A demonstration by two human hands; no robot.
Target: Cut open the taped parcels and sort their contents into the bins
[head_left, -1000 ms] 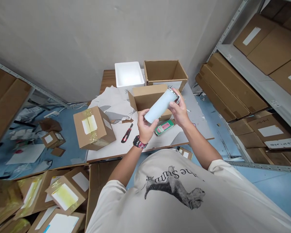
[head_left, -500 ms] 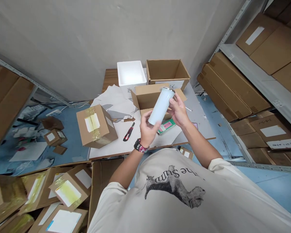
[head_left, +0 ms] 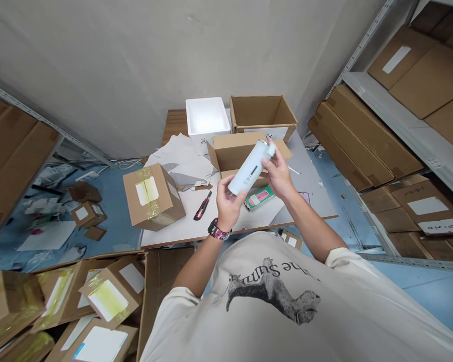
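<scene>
Pale-blue tumbler (head_left: 249,170), tilted, metal rim (head_left: 263,142), dark side slot (head_left: 253,171).

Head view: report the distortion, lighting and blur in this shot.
Head view: strong wide-angle bending, with the metal shelf leaning in toward the centre. Head view: soft, even light, no hard shadows, though the foam box glows nearly white. Head view: the bottle, left hand and right hand look sharp, without obvious blur.

Head-worn view, facing forward and down, over a T-shirt (head_left: 272,301), onto a worktable (head_left: 175,123)
</scene>
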